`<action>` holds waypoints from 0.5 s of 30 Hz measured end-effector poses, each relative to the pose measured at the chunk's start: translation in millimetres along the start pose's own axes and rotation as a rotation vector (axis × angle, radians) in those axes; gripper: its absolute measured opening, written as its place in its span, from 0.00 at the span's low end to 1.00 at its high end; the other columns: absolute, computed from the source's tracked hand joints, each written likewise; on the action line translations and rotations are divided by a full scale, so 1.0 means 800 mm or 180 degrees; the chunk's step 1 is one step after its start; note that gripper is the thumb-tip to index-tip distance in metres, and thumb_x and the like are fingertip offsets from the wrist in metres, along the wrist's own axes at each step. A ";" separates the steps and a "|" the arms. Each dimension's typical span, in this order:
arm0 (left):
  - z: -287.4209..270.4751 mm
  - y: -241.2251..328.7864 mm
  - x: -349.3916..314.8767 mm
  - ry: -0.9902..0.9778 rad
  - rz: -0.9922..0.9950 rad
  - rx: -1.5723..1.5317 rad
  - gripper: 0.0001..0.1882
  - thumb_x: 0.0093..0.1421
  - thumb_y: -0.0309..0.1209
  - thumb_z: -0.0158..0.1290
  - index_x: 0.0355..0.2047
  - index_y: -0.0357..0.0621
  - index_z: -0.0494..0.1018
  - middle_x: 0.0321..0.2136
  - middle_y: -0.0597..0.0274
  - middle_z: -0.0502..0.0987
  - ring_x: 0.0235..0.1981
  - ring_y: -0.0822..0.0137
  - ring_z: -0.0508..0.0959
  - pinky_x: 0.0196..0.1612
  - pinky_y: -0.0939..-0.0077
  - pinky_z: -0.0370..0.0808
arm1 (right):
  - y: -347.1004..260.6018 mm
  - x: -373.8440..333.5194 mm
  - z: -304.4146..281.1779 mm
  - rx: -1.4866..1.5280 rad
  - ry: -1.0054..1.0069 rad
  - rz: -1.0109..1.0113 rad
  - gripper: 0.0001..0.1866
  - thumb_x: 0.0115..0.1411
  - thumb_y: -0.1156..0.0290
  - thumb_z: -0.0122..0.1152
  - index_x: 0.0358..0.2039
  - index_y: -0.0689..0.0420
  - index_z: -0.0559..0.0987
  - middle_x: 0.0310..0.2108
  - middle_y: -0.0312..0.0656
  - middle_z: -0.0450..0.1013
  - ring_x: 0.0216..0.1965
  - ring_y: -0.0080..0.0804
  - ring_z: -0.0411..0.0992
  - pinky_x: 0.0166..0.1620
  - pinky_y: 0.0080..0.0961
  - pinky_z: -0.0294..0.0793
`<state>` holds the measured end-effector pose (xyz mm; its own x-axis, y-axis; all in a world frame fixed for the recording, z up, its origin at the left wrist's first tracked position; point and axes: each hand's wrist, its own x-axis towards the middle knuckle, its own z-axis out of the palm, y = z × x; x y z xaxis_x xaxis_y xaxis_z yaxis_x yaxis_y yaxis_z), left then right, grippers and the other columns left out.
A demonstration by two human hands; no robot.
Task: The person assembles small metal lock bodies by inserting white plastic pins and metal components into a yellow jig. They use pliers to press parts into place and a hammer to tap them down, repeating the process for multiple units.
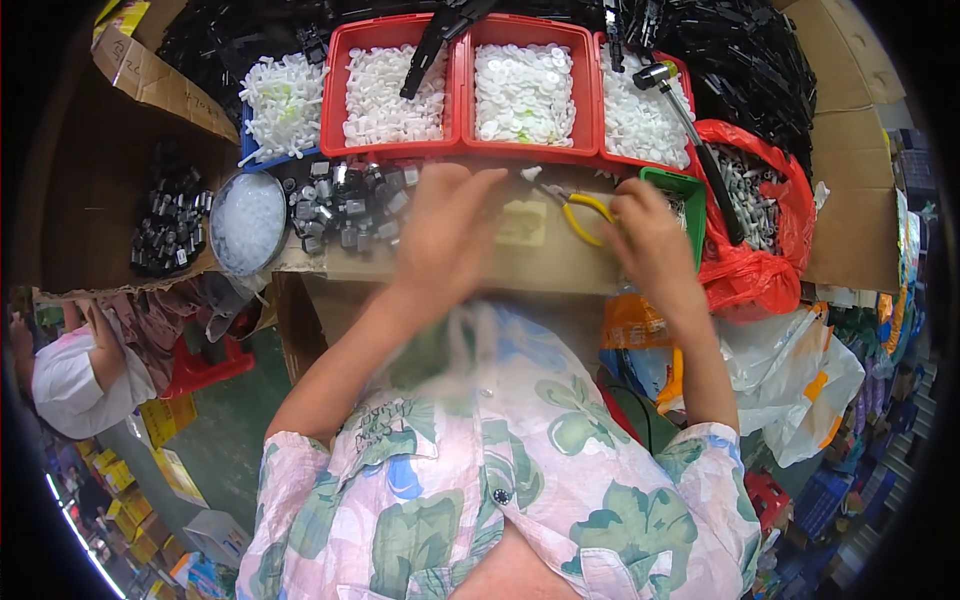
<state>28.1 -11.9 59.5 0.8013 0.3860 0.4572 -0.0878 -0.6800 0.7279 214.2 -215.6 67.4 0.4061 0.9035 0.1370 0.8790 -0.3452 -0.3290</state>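
My left hand (445,235) hovers over the front of the cardboard work surface (370,268), beside a pile of small dark and clear plastic pieces (350,205). Motion smears its fingers; one points toward a small white piece (531,173). My right hand (655,240) is bent down by a green box (690,205) of small parts, close to the yellow handle of a pair of pliers (588,215). Whether its blurred fingers hold anything I cannot make out. Between my hands lies a flat pale-yellow block (522,223).
Red trays (463,100) of white plastic parts line the back, with a blue tray (243,140) at left. A hammer (705,150) leans by a red bag (780,250) of grey parts. Black parts (740,60) heap behind. A round tub (248,222) stands left.
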 end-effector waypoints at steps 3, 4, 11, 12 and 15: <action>0.000 -0.006 -0.001 0.0076 -0.0187 -0.0247 0.20 0.60 0.18 0.57 0.53 0.36 0.68 0.42 0.56 0.71 0.41 0.66 0.75 0.44 0.75 0.73 | -0.015 0.001 0.020 -0.0656 0.0079 -0.0311 0.13 0.53 0.74 0.66 0.37 0.63 0.76 0.44 0.49 0.70 0.47 0.47 0.71 0.49 0.42 0.71; 0.001 -0.007 -0.005 -0.0059 -0.0570 -0.0618 0.20 0.61 0.19 0.56 0.53 0.37 0.66 0.41 0.57 0.71 0.40 0.67 0.75 0.43 0.76 0.73 | -0.017 0.003 0.020 -0.0762 -0.0184 -0.0278 0.10 0.52 0.73 0.65 0.35 0.61 0.76 0.41 0.48 0.69 0.45 0.45 0.70 0.48 0.42 0.69; 0.009 -0.026 -0.027 -0.0468 -0.1616 -0.2014 0.20 0.65 0.23 0.55 0.54 0.39 0.61 0.40 0.62 0.73 0.37 0.76 0.74 0.41 0.78 0.75 | -0.020 0.021 0.037 -0.0907 -0.0302 -0.0044 0.11 0.45 0.75 0.64 0.31 0.60 0.76 0.36 0.46 0.69 0.41 0.44 0.69 0.40 0.41 0.67; 0.009 -0.025 -0.027 -0.0469 -0.1634 -0.2042 0.21 0.65 0.23 0.55 0.55 0.39 0.61 0.41 0.62 0.73 0.37 0.76 0.74 0.41 0.78 0.75 | -0.017 0.023 0.043 -0.0984 -0.0340 0.0029 0.11 0.44 0.76 0.63 0.31 0.60 0.76 0.35 0.46 0.69 0.41 0.44 0.69 0.39 0.41 0.67; 0.009 -0.021 -0.028 -0.0409 -0.1619 -0.2070 0.22 0.65 0.24 0.55 0.57 0.39 0.60 0.41 0.63 0.73 0.39 0.77 0.73 0.41 0.78 0.75 | -0.014 0.017 0.045 -0.0772 -0.0337 0.0131 0.12 0.45 0.78 0.61 0.34 0.61 0.77 0.36 0.46 0.71 0.42 0.45 0.70 0.40 0.41 0.67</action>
<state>15.9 -13.5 33.2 0.8932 0.4478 -0.0401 0.0103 0.0688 0.9976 201.1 -190.2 39.1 0.4255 0.9046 0.0255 0.9017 -0.4214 -0.0970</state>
